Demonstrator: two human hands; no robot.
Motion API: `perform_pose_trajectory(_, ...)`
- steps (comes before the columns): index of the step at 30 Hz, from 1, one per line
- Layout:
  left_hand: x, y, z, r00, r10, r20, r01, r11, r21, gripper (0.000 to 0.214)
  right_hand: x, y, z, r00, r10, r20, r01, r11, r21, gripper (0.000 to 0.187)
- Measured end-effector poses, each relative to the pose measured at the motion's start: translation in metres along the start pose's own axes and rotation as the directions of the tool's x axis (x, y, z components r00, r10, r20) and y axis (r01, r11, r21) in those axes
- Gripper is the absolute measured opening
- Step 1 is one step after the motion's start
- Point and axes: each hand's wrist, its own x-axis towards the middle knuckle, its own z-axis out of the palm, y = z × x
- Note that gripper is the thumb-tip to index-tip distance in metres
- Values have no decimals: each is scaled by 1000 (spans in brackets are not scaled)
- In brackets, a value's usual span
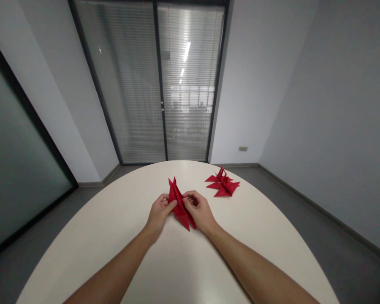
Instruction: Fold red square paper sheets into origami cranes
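A folded red paper piece (179,204), long and pointed at both ends, is held just above the white round table (114,223). My left hand (160,213) pinches its left side with thumb and fingers closed. My right hand (199,210) pinches its right side, fingers curled. Both hands meet at the middle of the paper. A finished red origami figure (222,184) with spread pointed wings lies on the table beyond my right hand, apart from both hands.
The table's curved far edge lies just past the origami figure. Grey floor surrounds it. Glass doors with blinds (158,84) stand ahead, a dark glass wall at the left, a plain grey wall at the right.
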Motion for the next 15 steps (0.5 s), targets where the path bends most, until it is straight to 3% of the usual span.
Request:
perform_pose_trajectory(6,1,-2,1,998,39,-47,-38,999,15,47,1,0,-2,999,-33,-37,33,999,-6,16)
perform_pose_trajectory(15,6,-12,-5,984,173,-48,-167,979,118,27,-1,3,0,1000,-6,-27,6,1000,-9,12)
